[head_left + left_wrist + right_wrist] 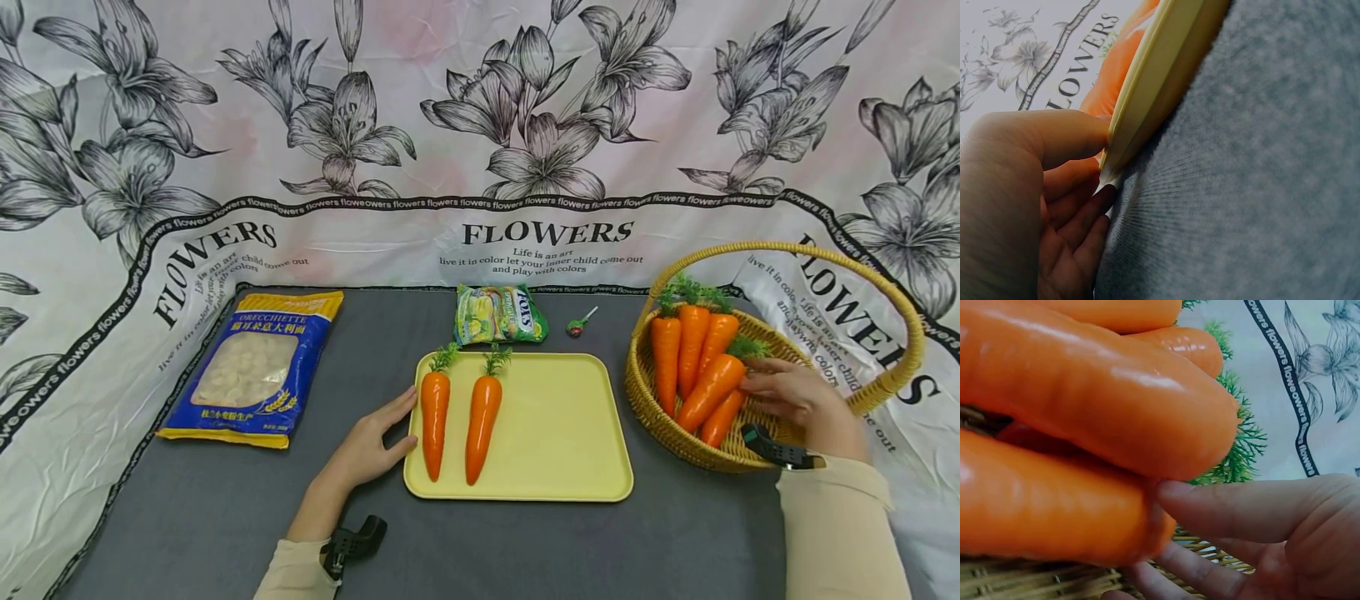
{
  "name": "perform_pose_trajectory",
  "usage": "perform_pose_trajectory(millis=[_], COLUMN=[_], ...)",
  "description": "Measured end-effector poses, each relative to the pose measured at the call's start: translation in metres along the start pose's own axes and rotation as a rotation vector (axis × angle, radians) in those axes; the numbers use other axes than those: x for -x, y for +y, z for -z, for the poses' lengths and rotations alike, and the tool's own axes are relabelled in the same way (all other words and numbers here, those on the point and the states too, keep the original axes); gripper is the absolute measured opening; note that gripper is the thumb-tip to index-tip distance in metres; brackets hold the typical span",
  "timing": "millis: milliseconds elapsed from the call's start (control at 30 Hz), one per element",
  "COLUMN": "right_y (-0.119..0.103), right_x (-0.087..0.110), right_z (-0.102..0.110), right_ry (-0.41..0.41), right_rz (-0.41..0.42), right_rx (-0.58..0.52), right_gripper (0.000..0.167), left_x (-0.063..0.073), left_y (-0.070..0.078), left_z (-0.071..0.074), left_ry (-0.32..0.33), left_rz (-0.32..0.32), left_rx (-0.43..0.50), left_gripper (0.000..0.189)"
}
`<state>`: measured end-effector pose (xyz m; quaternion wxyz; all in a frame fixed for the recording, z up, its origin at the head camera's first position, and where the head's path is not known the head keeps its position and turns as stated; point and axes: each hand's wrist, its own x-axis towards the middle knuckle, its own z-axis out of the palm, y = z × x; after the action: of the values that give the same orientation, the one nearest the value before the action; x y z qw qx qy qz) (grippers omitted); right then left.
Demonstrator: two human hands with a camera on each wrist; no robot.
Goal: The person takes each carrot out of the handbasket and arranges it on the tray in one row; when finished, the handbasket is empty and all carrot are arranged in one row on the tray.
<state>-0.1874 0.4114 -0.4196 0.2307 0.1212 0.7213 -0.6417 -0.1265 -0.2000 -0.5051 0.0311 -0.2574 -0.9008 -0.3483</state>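
My left hand (375, 442) rests at the left edge of a yellow tray (555, 425), its thumb and fingertips against the rim (1129, 119). Two orange carrots (435, 425) with green tops lie side by side on the tray's left half, tips toward me. Inside a wicker basket (641, 400) on the right, my right hand (798, 396) pinches the thick end of the lowest carrot (1054, 506), thumb above and fingers beneath. Another carrot (1104, 394) lies just over it. Several carrots (693, 342) fill the basket's left side.
A blue and yellow pasta bag (247, 367) lies on the grey cloth at the left. Behind the tray are a green candy packet (498, 315) and a small lollipop (576, 327). The basket's tall handle (911, 325) arches over the right forearm.
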Motion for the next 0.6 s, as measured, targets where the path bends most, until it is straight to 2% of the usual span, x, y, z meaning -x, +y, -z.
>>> perform_pose_trajectory(millis=[67, 200, 300, 600], right_y=[0.0028, 0.0057, 0.0064, 0.0028], right_x=[-0.0024, -0.0066, -0.0087, -0.0113], right_z=[0.0002, -0.001, -0.0017, -0.0054], right_ry=[-0.032, -0.046, -0.048, -0.025], right_rz=[0.007, 0.014, 0.013, -0.003], right_rx=[-0.051, -0.038, -0.02, 0.062], right_gripper=[0.049, 0.082, 0.091, 0.086], left_x=[0.0004, 0.001, 0.001, 0.0018], left_y=[0.0, -0.0002, -0.0008, -0.003], left_z=[-0.0003, -0.0006, -0.0009, 0.0], left_ry=[0.001, 0.002, -0.002, 0.006], left_rz=[-0.003, 0.003, 0.02, 0.029], left_rx=[-0.003, 0.006, 0.023, 0.022], left_gripper=[0.063, 0.063, 0.064, 0.064])
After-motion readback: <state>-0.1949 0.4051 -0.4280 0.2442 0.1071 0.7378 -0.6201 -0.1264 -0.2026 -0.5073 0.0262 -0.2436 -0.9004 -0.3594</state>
